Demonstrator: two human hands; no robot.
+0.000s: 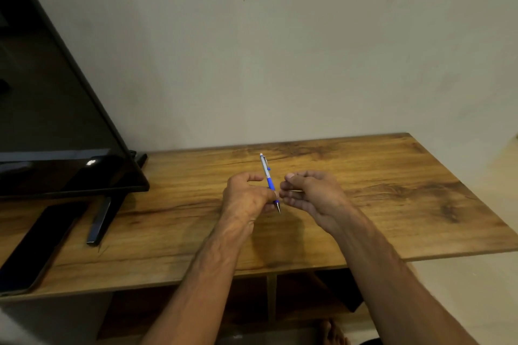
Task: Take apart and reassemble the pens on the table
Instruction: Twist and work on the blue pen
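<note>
Wood-grain laminate covers the table [392, 204] over which a person holds a blue-and-silver pen [269, 180] above the middle of the surface. The left hand [246, 199] pinches the pen near its lower, blue section, thumb and fingers pressed together around the barrel, so that the pen tilts with its dark metal tip toward the camera and its silver clip end toward the pale wall [280, 50]. The right hand [308, 193] sits just beside the tip, its grip curled loosely with fingertips drawn close together; whether it pinches a small part cannot be told. At the left of the table stands a dark television screen [50, 106] on a black foot [99, 221], and a black phone [36, 246] lies flat near the front edge.
</note>
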